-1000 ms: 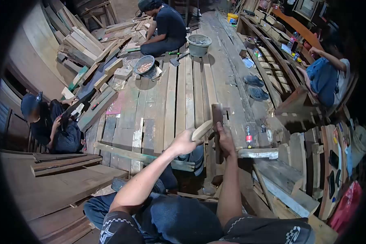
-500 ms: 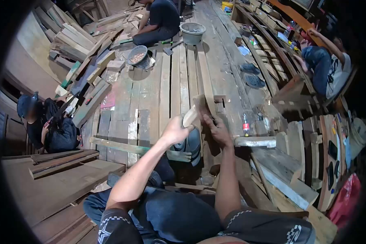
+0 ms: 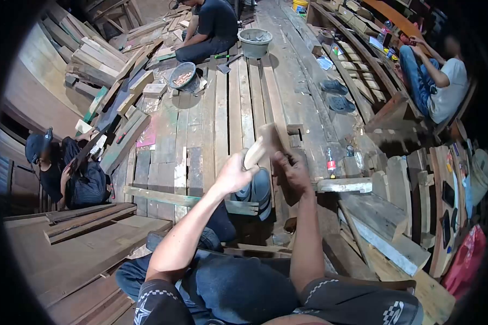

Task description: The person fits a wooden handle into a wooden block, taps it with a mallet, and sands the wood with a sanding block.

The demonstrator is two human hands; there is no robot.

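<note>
My left hand (image 3: 234,172) is closed round a short piece of pale wood (image 3: 255,154), whose far end points up and away from me. Against that far end, a flat brown sheet-like piece (image 3: 275,140) is smeared by motion; I cannot tell what it is. My right hand (image 3: 293,170) grips this brown piece, thumb on the near side and fingers behind. Both hands are held out in front of my lap, close together. Beneath them show grey-blue sandals (image 3: 261,190) on the plank floor.
A narrow board (image 3: 162,194) lies across the floor at left. A soda bottle (image 3: 331,161) stands beyond a wood block (image 3: 344,185) at right. Farther off are a bucket (image 3: 255,47), a basin (image 3: 183,77), a hammer (image 3: 225,67) and loose sandals (image 3: 339,96). Three people sit around.
The brown piece and my right hand have shifted slightly against the pale wood, which stays in my left hand. The person at right has lowered a raised arm.
</note>
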